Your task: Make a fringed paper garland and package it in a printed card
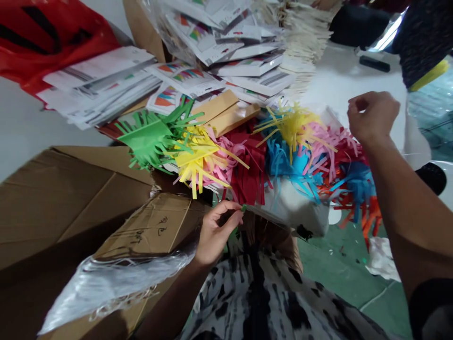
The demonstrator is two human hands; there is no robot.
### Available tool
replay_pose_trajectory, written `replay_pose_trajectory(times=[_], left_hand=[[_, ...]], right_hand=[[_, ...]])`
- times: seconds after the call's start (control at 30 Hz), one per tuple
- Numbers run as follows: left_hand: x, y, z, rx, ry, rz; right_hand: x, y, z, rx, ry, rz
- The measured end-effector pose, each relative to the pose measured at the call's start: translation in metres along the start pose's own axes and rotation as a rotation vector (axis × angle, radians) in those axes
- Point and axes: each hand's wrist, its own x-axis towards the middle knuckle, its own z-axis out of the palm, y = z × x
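Note:
My left hand pinches a small bit of green paper between thumb and forefinger, just in front of the table edge. Raised over the right side of the table, my right hand has its fingers curled into a pinch; whatever it may hold is too fine to see. Between the hands lies a row of fringed paper tassels: a green tassel, a yellow tassel, a dark red tassel and a blue tassel, with pink and orange ones among them.
An open cardboard box stands at the left, with a bundle of white string over its flap. Printed packets are piled behind the tassels, near a red bag. A person's dark sleeve shows at the far right.

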Motion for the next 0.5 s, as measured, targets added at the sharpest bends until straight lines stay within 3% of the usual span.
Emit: replay_pose_trajectory(times=[0.1, 0.17, 0.33, 0.4, 0.5], left_hand=[[-0.004, 0.002, 0.007, 0.041, 0.016, 0.045], [-0.007, 0.004, 0.014, 0.088, 0.017, 0.090], [-0.018, 0.011, 0.029, 0.209, 0.009, 0.248], [-0.023, 0.013, 0.034, 0.251, -0.009, 0.303], [-0.030, 0.015, 0.040, 0.297, -0.037, 0.357]], right_hand=[[-0.048, -0.029, -0.034, 0.155, 0.109, -0.178], [-0.097, -0.060, -0.050, 0.316, 0.093, -0.235], [-0.222, -0.128, -0.057, 0.679, -0.208, -0.396], [-0.250, -0.139, -0.054, 0.766, -0.261, -0.367], [-0.266, -0.140, -0.054, 0.821, -0.268, -0.330]])
